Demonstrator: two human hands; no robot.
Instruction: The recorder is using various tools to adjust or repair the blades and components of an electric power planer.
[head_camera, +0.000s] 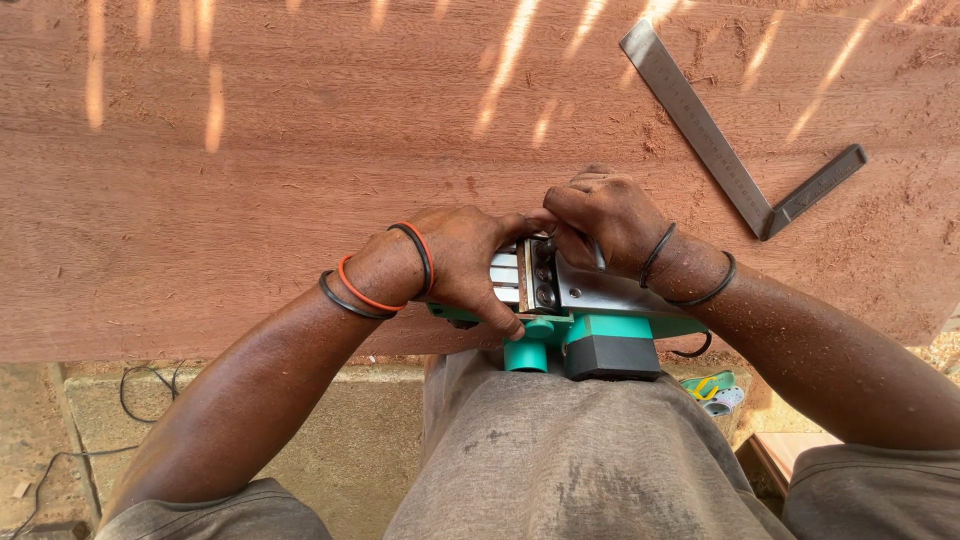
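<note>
board of reddish wood fills the far scene, dusted with shavings. planer, green and grey, lies upturned at the board's near edge, against the person's lap. left hand wraps closed around the planer's left side. right hand has fingers pinched on the metal part near the blade. square, metal, lies on the board, far right.

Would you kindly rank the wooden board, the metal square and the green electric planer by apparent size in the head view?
1. wooden board
2. green electric planer, nearer the camera, so its lead is unsure
3. metal square
</note>
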